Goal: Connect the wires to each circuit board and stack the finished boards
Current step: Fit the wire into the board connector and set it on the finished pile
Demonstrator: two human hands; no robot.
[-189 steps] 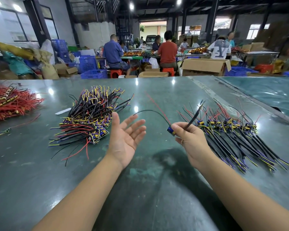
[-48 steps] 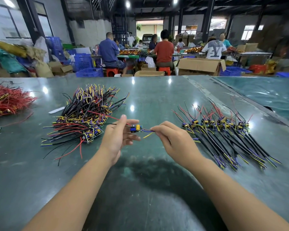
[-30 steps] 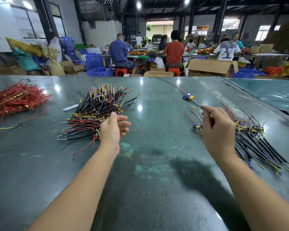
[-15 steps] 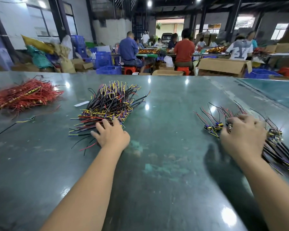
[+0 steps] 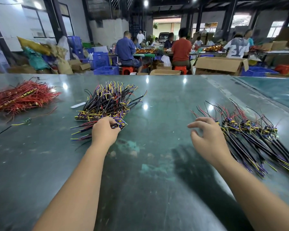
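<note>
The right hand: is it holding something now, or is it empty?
Empty. The right hand hovers with its fingers spread and loosely bent, nothing between them, just left of the row of finished boards on the table.

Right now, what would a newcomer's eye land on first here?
Likely the tangled heap of black, yellow and purple wired boards mid-table, its near edge gripped by the left hand. The bright red wire pile lies far left; the right hand hovers beside a neater row of wired boards.

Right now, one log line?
left hand: gripping board in unwired pile | right hand: open, beside finished row
</note>
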